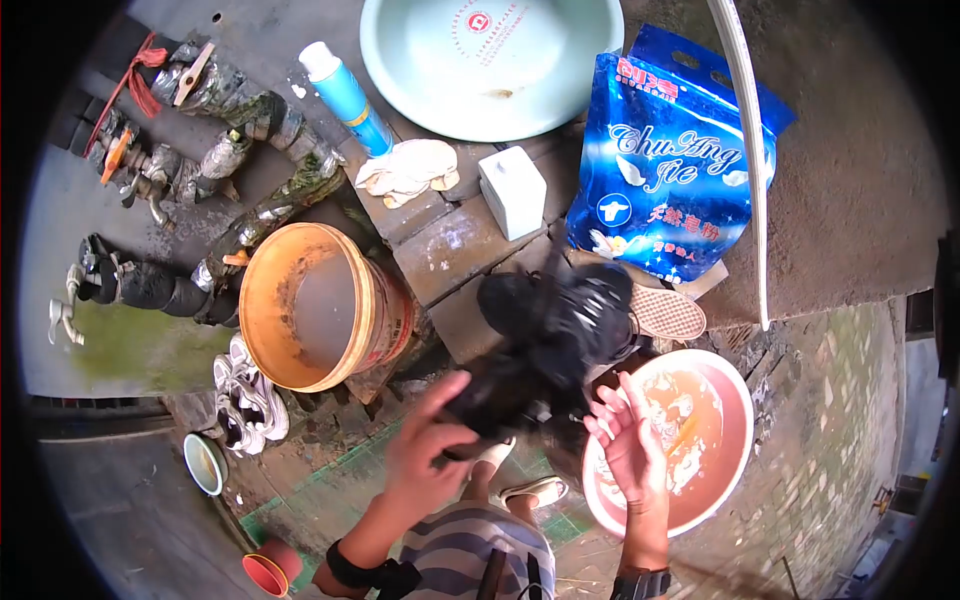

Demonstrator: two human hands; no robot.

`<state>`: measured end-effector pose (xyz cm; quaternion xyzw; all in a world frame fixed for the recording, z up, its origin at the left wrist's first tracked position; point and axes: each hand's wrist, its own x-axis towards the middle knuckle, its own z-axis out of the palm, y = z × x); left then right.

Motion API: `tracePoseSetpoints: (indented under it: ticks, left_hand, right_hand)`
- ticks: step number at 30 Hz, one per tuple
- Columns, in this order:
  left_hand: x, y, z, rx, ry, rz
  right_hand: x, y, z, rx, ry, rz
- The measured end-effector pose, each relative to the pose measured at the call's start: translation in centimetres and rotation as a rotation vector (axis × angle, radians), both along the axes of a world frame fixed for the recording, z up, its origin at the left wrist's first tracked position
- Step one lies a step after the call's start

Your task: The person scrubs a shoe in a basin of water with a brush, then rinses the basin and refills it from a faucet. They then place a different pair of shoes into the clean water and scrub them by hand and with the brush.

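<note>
My left hand [425,455] is closed on the near end of a black shoe [500,395], which is smeared by motion. Beyond it, more black footwear [600,300] rests on the brick ledge, and a shoe with a pale patterned sole [670,313] lies against it; their outlines run together. My right hand [635,450] is palm up, fingers spread and slightly curled, over the left side of a pink basin [738,400]. That hand holds nothing. Foamy water fills the basin, with an orange object [686,435] in it, partly covered by suds.
An orange bucket [375,320] of murky water stands left of the ledge. On the ledge are a blue detergent bag [670,165], a white block [513,190], a cloth [410,170], a blue bottle [348,100] and a large pale basin [430,110]. A white hose [750,130] hangs at right.
</note>
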<state>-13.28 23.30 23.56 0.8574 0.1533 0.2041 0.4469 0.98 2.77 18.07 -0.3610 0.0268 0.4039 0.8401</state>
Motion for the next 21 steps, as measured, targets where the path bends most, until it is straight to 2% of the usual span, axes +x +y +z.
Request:
tracePoseSetpoints:
  ticks: [2, 3, 5, 6, 8, 10, 11, 12, 15, 16, 18, 19, 20, 21]
  left_hand:
    - [-0.7, 1.6, -0.9, 0.0, -0.057, 0.206]
    - [-1.2, 2.2, -1.8, -0.004, -0.052, 0.196]
    - [-2.2, 2.9, -4.0, 0.017, -0.064, 0.428]
    - [-2.0, 2.9, -4.5, 0.011, -0.056, 0.419]
    - [-1.7, 2.8, -5.6, -0.199, -0.084, 0.616]
    - [-0.8, 3.4, -7.7, -0.08, -0.132, 0.633]
    - [0.1, 3.2, -8.3, -0.149, -0.152, 0.651]
    - [0.9, 3.1, -9.0, -0.224, -0.175, 0.671]
    - [3.6, 2.7, -11.5, -0.18, -0.189, 0.677]
    - [4.3, 2.5, -12.0, -0.163, -0.201, 0.691]
    - [4.4, 2.5, -13.0, -0.328, -0.132, 0.696]
    - [4.4, 2.3, -13.7, -0.252, -0.106, 0.676]
    - [4.4, 2.3, -14.4, -0.175, -0.081, 0.655]
    - [4.6, 2.1, -14.6, -0.019, -0.035, 0.633]
  right_hand:
    - [0.4, -1.7, -1.6, -0.143, -0.003, -0.087]
    - [0.5, -2.9, -2.1, -0.242, -0.009, -0.167]
    - [1.0, -5.8, -2.8, -0.447, -0.009, -0.318]
    - [1.1, -7.7, -3.9, -0.503, -0.027, -0.393]
    - [1.3, -12.3, -6.7, -0.663, -0.144, -0.454]
    - [0.9, -15.7, -8.8, -1.104, -0.188, -0.521]
    - [0.3, -17.4, -10.0, -1.208, -0.188, -0.543]
    - [-0.5, -21.2, -13.8, -1.177, -0.275, -0.532]
    - [-1.8, -22.2, -16.0, -1.59, -0.322, -0.25]
    - [-2.0, -21.7, -16.8, -1.652, -0.376, -0.172]
    - [-1.5, -18.9, -16.9, -1.707, -0.305, -0.073]
    - [-1.4, -17.5, -17.3, -1.754, -0.432, -0.035]
    - [-1.6, -16.7, -18.2, -1.644, -0.51, -0.075]
    - [-2.0, -16.4, -20.1, -1.7, -0.648, -0.073]
